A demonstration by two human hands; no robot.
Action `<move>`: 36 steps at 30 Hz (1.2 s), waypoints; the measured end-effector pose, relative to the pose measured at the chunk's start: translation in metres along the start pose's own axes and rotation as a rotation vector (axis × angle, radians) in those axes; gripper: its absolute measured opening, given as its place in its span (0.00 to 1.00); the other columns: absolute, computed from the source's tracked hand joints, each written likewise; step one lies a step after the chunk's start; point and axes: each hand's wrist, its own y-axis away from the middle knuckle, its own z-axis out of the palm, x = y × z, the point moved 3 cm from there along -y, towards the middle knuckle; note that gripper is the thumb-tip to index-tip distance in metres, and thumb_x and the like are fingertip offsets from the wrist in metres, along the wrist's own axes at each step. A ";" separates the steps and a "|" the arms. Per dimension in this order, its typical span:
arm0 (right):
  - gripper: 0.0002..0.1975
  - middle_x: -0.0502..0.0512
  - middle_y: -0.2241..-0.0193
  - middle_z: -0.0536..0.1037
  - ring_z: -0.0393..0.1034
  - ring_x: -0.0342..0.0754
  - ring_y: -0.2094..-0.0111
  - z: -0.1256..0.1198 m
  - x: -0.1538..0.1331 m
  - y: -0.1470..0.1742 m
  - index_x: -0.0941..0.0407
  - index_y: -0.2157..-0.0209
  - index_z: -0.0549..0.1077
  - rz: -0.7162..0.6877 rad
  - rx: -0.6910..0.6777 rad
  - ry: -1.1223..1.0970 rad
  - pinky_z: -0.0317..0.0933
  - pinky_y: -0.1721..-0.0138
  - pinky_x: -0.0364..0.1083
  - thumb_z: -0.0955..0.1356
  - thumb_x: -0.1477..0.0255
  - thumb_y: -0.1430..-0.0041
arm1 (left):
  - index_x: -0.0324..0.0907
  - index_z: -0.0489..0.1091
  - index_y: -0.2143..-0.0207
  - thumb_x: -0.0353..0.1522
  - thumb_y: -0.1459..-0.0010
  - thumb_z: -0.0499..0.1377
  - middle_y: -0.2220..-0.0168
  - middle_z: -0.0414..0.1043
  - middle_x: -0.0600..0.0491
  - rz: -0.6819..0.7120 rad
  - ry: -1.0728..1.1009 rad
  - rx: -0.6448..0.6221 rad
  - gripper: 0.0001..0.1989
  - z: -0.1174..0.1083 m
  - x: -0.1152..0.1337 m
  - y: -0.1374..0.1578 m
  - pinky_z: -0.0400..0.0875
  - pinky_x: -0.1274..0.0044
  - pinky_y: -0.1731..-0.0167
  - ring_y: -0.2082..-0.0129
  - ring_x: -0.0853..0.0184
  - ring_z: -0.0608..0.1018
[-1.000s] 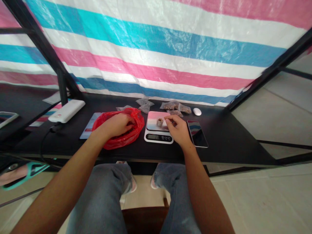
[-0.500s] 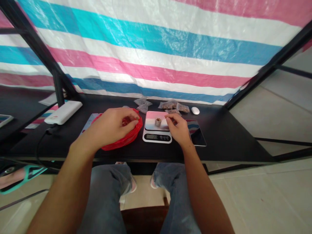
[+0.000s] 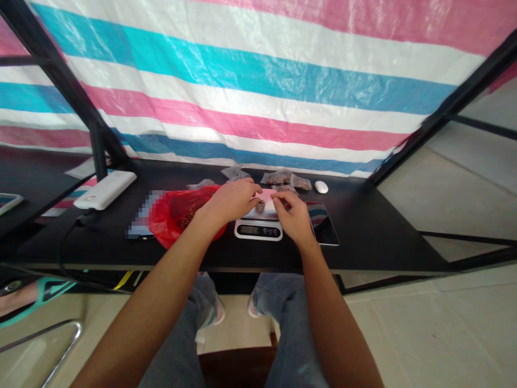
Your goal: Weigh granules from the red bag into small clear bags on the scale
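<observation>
Up on the white scale (image 3: 258,237) sits a tiny cup (image 3: 260,207), with some brown stuff showing at the top. Left hand (image 3: 232,199) hangs right over it, thumb and finger in a narrow gap, but can't tell if they're pinching anything. Right hand (image 3: 295,216) is just beside the cup, fingertips nearly meeting, can't tell if anything's in there either. Left of the scale, an open red bag (image 3: 165,215) has a pile of reddish-brown bits inside. Behind, little clear bags (image 3: 278,177) hold brown pieces too.
</observation>
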 end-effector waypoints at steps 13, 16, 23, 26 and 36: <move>0.11 0.58 0.61 0.84 0.76 0.51 0.63 0.001 -0.002 0.001 0.54 0.62 0.82 -0.004 -0.005 0.016 0.67 0.63 0.49 0.67 0.67 0.36 | 0.44 0.80 0.61 0.41 0.34 0.56 0.61 0.84 0.47 -0.311 -0.083 -0.124 0.16 -0.042 -0.066 0.071 0.71 0.72 0.63 0.63 0.57 0.83; 0.11 0.58 0.62 0.84 0.75 0.51 0.64 0.003 -0.003 0.002 0.54 0.62 0.82 0.003 -0.014 0.025 0.66 0.64 0.49 0.67 0.67 0.36 | 0.44 0.81 0.54 0.29 0.37 0.56 0.52 0.85 0.46 -0.330 -0.101 -0.342 0.15 -0.021 -0.092 0.077 0.73 0.72 0.55 0.55 0.56 0.84; 0.11 0.58 0.62 0.84 0.75 0.51 0.63 0.005 -0.003 0.003 0.54 0.62 0.82 0.013 -0.035 0.024 0.66 0.64 0.49 0.67 0.66 0.36 | 0.39 0.78 0.45 0.23 0.39 0.53 0.45 0.81 0.41 -0.209 -0.080 -0.399 0.23 0.010 -0.103 0.059 0.73 0.68 0.45 0.47 0.54 0.82; 0.11 0.58 0.62 0.84 0.75 0.51 0.64 0.006 -0.002 0.003 0.54 0.62 0.82 0.020 -0.034 0.030 0.66 0.64 0.49 0.67 0.65 0.36 | 0.39 0.79 0.46 0.28 0.38 0.57 0.44 0.81 0.41 -0.205 -0.085 -0.394 0.20 0.011 -0.107 0.057 0.74 0.69 0.46 0.48 0.54 0.83; 0.12 0.58 0.62 0.84 0.75 0.52 0.64 0.005 -0.003 0.003 0.54 0.62 0.82 0.017 -0.046 0.035 0.66 0.64 0.50 0.67 0.65 0.36 | 0.45 0.81 0.53 0.34 0.34 0.57 0.53 0.85 0.48 -0.214 -0.111 -0.319 0.14 0.015 -0.117 0.057 0.73 0.75 0.55 0.56 0.60 0.84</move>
